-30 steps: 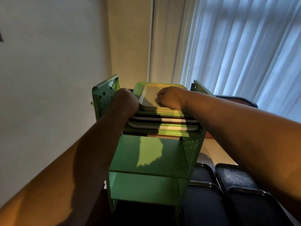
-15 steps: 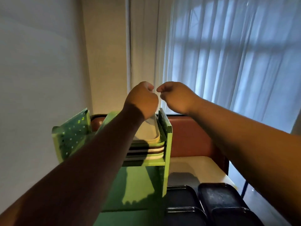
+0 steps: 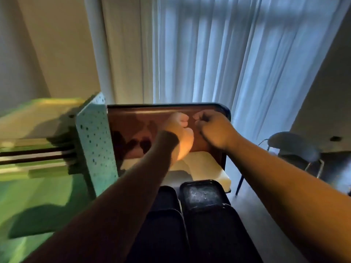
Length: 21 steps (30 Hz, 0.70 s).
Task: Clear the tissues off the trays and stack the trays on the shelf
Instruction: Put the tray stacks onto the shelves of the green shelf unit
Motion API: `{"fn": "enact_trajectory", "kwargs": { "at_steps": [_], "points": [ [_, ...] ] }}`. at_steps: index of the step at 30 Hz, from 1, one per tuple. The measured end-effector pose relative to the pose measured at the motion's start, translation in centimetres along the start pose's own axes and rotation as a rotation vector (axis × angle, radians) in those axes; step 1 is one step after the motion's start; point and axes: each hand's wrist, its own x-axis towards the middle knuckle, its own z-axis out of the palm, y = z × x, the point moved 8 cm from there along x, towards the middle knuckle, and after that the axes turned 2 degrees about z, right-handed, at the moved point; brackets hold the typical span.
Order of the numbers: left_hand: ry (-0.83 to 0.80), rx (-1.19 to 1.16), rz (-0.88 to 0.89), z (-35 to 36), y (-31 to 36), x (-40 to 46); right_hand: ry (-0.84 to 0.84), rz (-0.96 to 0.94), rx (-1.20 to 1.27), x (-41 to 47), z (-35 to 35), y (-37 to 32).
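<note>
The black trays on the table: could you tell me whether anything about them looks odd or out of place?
One black tray, the far right one, carries a whitish, scuffed-looking smear across its bottom, unlike the plain dark tray beside it. Whether it is residue or wear cannot be told. No tissues show on them.

Two bare forearms, no sleeves, watch or rings; left hand (image 3: pixel 179 135) and right hand (image 3: pixel 212 130) ungloved.

My green shelf (image 3: pixel 95 149) carries a stack of trays (image 3: pixel 34 152) on its upper level. Right of the shelf, dark trays (image 3: pixel 204 194) lie side by side on the pale table (image 3: pixel 212 168).
</note>
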Motion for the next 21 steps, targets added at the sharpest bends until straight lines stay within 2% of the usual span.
{"fn": "enact_trajectory", "kwargs": {
  "at_steps": [4, 10, 17, 21],
  "points": [
    [0.048, 0.097, -0.200, 7.7, -9.7, -1.1, -0.063, 0.146, 0.000, -1.2, 1.7, 11.4],
    [-0.063, 0.057, -0.632, 17.0, -23.3, -6.2, -0.262, 0.444, -0.107, -5.3, 6.3, 28.5],
    [-0.196, 0.130, -0.905, 22.3, -31.4, -13.8, -0.544, 0.787, -0.320, -13.7, 10.1, 43.0],
    [-0.229, 0.243, -0.991, 23.0, -33.6, -16.1, -0.561, 0.935, -0.389, -18.1, 10.5, 48.1]
  ]
}}
